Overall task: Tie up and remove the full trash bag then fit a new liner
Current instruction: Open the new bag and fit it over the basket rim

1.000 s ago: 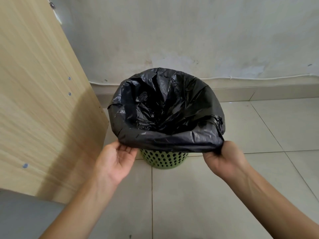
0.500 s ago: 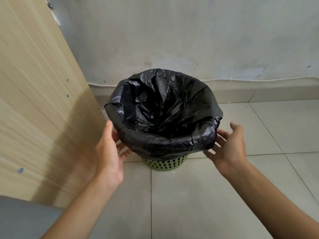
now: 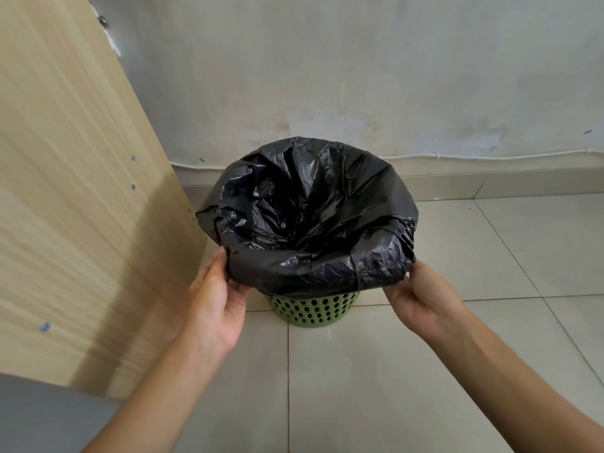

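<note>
The black trash bag (image 3: pixel 307 220) sits in the green basket (image 3: pixel 313 310) on the tiled floor (image 3: pixel 392 371), its mouth turned down over the rim and hiding most of the basket. Both hands are apart, one at each near corner of the folded edge. The left hand (image 3: pixel 215 302) has its thumb on the outside of the fold and its fingers tucked beneath it; the right hand (image 3: pixel 421 295) pinches the gathered plastic at the other corner.

The film looks thin and creased, so a hard tug at either corner could tear it or split the fold. An uneven pull, I judge, might drag the edge off the far rim, or tip the light basket towards the wooden panel (image 3: pixel 72 191) just beside it. Whether the bag holds anything is hidden in its dark middle.

Count: one bag, one basket, two hands, one wooden panel, one thin white cable (image 3: pixel 490 155) along the foot of the wall.
</note>
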